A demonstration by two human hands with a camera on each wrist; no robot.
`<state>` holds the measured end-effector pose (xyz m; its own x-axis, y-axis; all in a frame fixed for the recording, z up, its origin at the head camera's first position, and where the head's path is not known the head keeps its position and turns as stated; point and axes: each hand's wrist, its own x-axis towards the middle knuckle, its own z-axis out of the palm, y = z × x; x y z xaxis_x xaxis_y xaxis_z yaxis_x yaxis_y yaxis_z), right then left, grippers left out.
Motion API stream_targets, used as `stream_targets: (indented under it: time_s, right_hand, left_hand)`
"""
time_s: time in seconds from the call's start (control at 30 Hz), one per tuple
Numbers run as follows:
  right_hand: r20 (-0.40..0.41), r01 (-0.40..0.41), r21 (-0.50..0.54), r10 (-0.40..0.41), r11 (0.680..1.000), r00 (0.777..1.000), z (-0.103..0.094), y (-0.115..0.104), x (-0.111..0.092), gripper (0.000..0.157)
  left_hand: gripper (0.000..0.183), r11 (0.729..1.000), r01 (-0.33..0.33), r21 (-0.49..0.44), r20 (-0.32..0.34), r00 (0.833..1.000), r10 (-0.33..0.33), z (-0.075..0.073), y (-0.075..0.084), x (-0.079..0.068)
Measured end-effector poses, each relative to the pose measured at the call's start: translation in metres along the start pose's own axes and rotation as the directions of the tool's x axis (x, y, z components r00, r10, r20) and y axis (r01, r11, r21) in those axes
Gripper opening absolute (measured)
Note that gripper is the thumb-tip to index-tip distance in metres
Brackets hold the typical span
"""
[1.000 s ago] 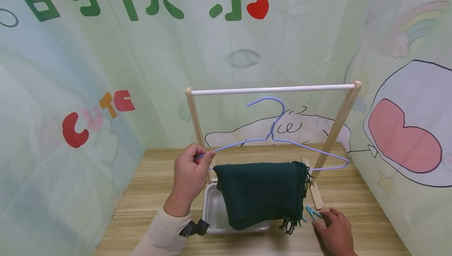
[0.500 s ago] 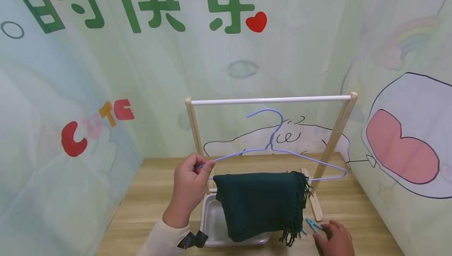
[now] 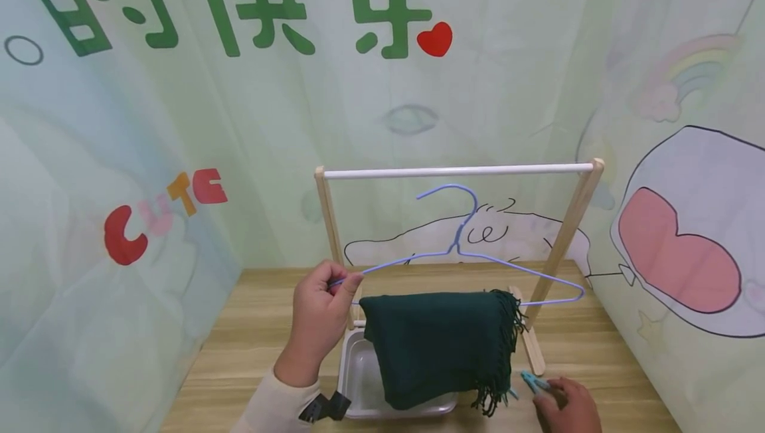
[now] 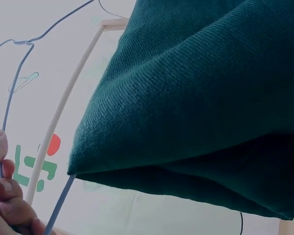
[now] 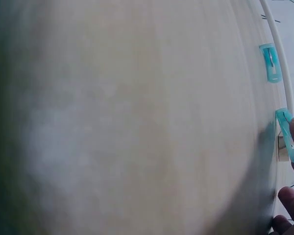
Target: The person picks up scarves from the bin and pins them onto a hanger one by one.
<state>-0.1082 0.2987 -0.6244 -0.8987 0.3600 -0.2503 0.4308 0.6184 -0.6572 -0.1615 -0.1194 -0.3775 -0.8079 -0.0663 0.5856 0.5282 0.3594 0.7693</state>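
My left hand (image 3: 319, 317) pinches the left shoulder of a blue wire hanger (image 3: 412, 258), which stands upright with its hook below the rack's bar. Over the hanger's lower bar drapes a folded dark green scarf (image 3: 439, 346), fringed along its right edge; it fills much of the left wrist view. At the lower right, my right hand (image 3: 570, 406) holds a turquoise clothespin (image 3: 534, 381) between thumb and fingers, low over the table. A second clothespin (image 5: 270, 62) lies on the table in the right wrist view, mostly hidden behind the fringe in the head view.
A small drying rack with wooden legs and a white bar (image 3: 460, 171) stands behind the hanger. Beneath the scarf sits a pale plastic tray (image 3: 358, 380) on the wooden table (image 3: 239, 340). Printed curtains (image 3: 269, 121) enclose the table's back and sides.
The head view has tilted upward, so everything sits lower in it. The clothespin in my right hand has turned, and its two legs look closer together. The left hand keeps its grip.
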Motion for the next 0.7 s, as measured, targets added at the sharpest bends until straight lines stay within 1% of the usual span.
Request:
stream_targets:
  time_s: [0.13,0.33,0.43,0.5,0.63,0.7]
  right_hand:
    - [-0.026,-0.032,0.08,0.034,0.996,0.999,0.001,-0.002,-0.003,0.046]
    - [-0.055,-0.112,0.143,0.121,0.983,0.991,0.004,-0.008,-0.006,0.048]
    - [-0.105,-0.114,0.153,0.131,0.982,0.986,0.007,-0.009,-0.007,0.047]
    - [-0.135,-0.103,0.145,0.123,0.984,0.983,0.008,-0.01,-0.007,0.046]
    - [-0.15,-0.091,0.135,0.111,0.987,0.982,0.005,-0.013,-0.008,0.046]
    - [-0.157,-0.095,0.148,0.118,0.984,0.981,0.003,-0.015,-0.009,0.045]
  left_hand:
    - [0.021,1.0,0.005,0.001,-0.001,1.0,-0.005,0.0,-0.001,0.0]
    - [0.022,1.0,0.019,0.002,0.002,1.0,-0.019,-0.001,-0.002,-0.001]
    - [0.022,1.0,0.021,0.0,0.001,1.0,-0.021,-0.001,-0.002,0.0]
    - [0.022,1.0,0.021,-0.003,0.0,1.0,-0.021,-0.001,-0.002,0.0]
    - [0.022,1.0,0.017,-0.007,-0.005,1.0,-0.017,-0.001,-0.003,0.0]
    - [0.022,1.0,0.015,-0.008,-0.007,1.0,-0.015,-0.001,-0.003,0.0]
